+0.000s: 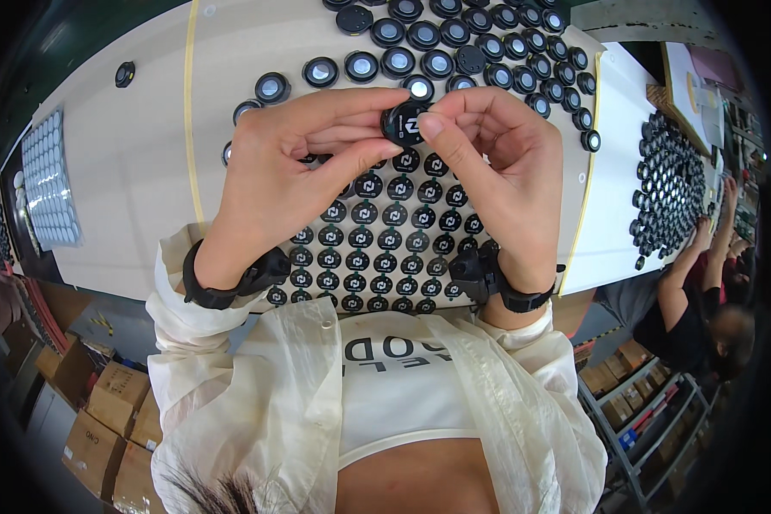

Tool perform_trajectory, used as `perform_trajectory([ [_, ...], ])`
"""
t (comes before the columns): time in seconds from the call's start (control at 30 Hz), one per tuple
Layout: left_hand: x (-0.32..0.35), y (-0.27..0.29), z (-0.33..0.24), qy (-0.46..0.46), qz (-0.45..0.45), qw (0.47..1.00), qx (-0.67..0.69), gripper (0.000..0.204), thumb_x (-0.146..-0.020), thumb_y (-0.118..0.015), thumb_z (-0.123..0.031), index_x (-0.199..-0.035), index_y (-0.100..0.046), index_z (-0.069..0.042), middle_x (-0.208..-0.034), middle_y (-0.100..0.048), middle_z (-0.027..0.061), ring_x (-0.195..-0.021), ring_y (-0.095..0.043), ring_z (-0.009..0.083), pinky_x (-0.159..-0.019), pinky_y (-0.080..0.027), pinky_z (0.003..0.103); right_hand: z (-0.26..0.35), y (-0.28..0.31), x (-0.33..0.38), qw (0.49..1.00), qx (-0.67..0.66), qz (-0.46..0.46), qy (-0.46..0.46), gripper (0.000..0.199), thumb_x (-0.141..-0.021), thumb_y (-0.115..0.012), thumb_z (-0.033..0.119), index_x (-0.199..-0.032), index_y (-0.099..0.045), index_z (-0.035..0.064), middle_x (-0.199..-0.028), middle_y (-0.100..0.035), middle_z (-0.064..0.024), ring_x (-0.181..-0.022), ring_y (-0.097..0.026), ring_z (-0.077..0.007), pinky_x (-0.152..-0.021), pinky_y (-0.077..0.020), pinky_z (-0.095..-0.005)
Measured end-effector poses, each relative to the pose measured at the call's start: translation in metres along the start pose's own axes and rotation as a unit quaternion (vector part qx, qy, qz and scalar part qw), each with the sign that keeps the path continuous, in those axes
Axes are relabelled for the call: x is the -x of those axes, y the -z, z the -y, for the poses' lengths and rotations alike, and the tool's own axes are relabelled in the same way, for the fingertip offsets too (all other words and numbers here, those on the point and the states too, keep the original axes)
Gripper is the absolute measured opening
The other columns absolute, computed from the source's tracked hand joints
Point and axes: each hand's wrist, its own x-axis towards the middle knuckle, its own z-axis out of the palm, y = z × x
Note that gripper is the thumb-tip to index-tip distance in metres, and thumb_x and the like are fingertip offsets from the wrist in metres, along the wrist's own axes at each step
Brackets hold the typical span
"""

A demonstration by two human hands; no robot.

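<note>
Between both hands, above the table, is a round black disc-shaped device [398,128] with a white logo on its face. The thumb and fingers of my left hand [278,163] grip its left edge. My right hand [514,167] has its thumb on the right part of the face, with the fingers curled behind. Below the hands lies a grid of round black stickers [391,214] with the same white logo, partly covered by my hands. Just beyond, many round black devices [397,62] stand in loose rows, most with a silvery centre facing up.
One black device [125,74] lies apart at the far left. A sheet of pale round pieces [50,184] rests near the left edge. Yellow tape lines [192,111] cross the table. At right, another person [690,287] works beside a dense cluster of black devices [666,184]. Cardboard boxes [94,450] stand below left.
</note>
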Motion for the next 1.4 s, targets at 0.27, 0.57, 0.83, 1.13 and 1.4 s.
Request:
perform_trajectory([
  [0.27,0.001,0.000,-0.001,-0.004,0.004,0.998,-0.070,0.035,-0.085,-0.073,-0.001,-0.119,-0.069,-0.003,-0.101,-0.075,0.0119,-0.092,-0.073,0.0180,-0.082,-0.059,0.029,0.002,0.003,-0.002,0.998,0.053,0.011,-0.027,0.016,-0.084,-0.079,0.012,-0.090,-0.069,0.0005,-0.074,-0.066,0.0022,-0.059,-0.050,-0.0010,-0.055,-0.0379,-0.0168],
  [0.57,0.002,0.000,-0.006,-0.029,0.042,0.999,-0.011,0.040,-0.086,-0.067,0.010,-0.125,-0.062,0.005,-0.119,-0.069,0.0147,-0.098,-0.071,0.0185,-0.088,-0.057,0.029,-0.003,0.005,-0.003,0.993,-0.093,0.053,-0.059,0.023,-0.089,-0.075,0.009,-0.107,-0.069,-0.0038,-0.091,-0.073,-0.0072,-0.079,-0.067,-0.0091,-0.069,-0.0522,-0.0204],
  [0.83,0.003,0.019,-0.020,-0.006,0.109,0.993,0.037,0.033,-0.091,-0.063,0.003,-0.124,-0.059,0.003,-0.134,-0.052,0.0173,-0.101,-0.065,0.0210,-0.088,-0.054,0.031,0.005,-0.001,0.006,0.986,-0.079,0.103,-0.099,0.025,-0.091,-0.072,0.010,-0.112,-0.070,-0.0038,-0.095,-0.074,-0.0105,-0.086,-0.070,-0.0139,-0.079,-0.0543,-0.0251],
  [1.13,-0.002,0.173,-0.018,-0.053,-0.177,0.761,-0.622,0.033,-0.087,-0.066,-0.005,-0.120,-0.062,-0.001,-0.103,-0.065,0.0181,-0.089,-0.065,0.0337,-0.078,-0.052,0.043,0.008,0.014,0.003,0.998,0.044,0.036,0.006,0.020,-0.089,-0.068,0.006,-0.108,-0.071,0.0002,-0.094,-0.073,-0.0098,-0.079,-0.067,-0.0146,-0.076,-0.0511,-0.0271],
  [1.4,-0.072,0.218,-0.014,0.219,-0.023,0.596,-0.772,0.040,-0.094,-0.056,-0.017,-0.131,-0.054,-0.004,-0.105,-0.064,0.0219,-0.102,-0.063,0.0386,-0.088,-0.051,0.046,0.015,0.022,-0.003,0.988,0.138,0.062,0.044,0.019,-0.082,-0.071,-0.002,-0.100,-0.070,0.0002,-0.085,-0.069,-0.0133,-0.074,-0.067,-0.0250,-0.069,-0.0503,-0.0320],
])
